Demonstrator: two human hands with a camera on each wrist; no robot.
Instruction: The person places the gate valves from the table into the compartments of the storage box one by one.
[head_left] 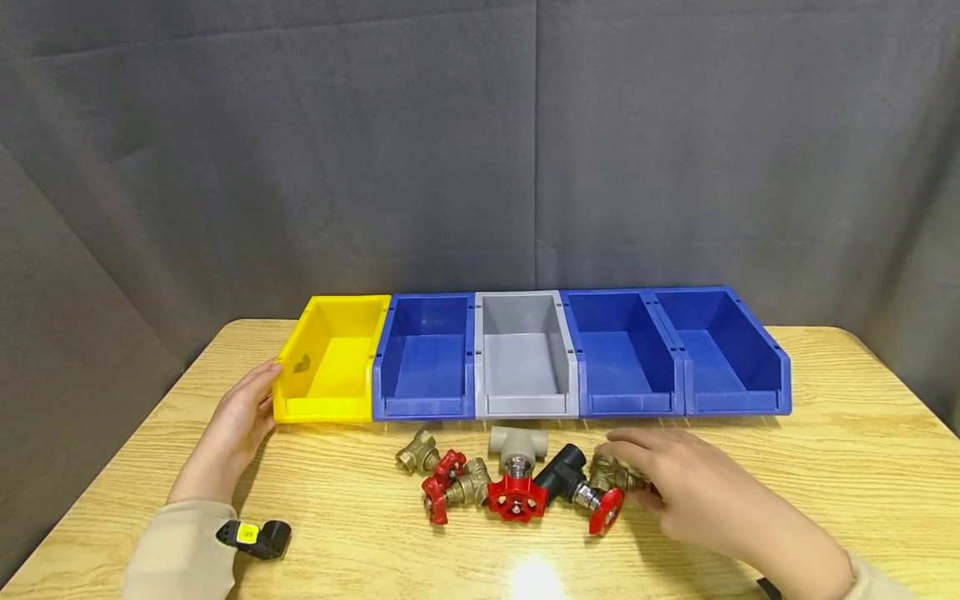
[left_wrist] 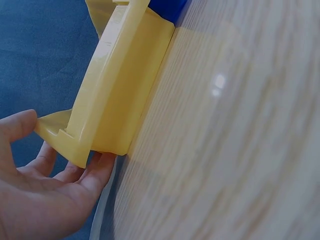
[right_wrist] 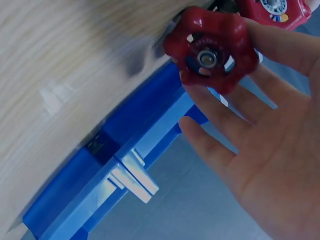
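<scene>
My left hand [head_left: 238, 425] holds the front left corner of a yellow bin [head_left: 322, 410], with thumb by the rim and fingers along the outer side in the left wrist view. On the table, my right hand [head_left: 678, 479] reaches over the rightmost brass valve [head_left: 606, 473] and grips it, its red handwheel [right_wrist: 207, 50] showing between thumb and fingers in the right wrist view. Beside it lies a black tee valve [head_left: 562, 473] with a red handwheel. Further left are a grey tee valve [head_left: 517, 446] and two brass valves [head_left: 472, 482] with red handles.
Right of the yellow bin, in one row, stand a blue bin [head_left: 423, 408], a grey bin [head_left: 527, 406] and two more blue bins [head_left: 632, 405]. A grey curtain [head_left: 450, 150] hangs behind the wooden table [head_left: 360, 533].
</scene>
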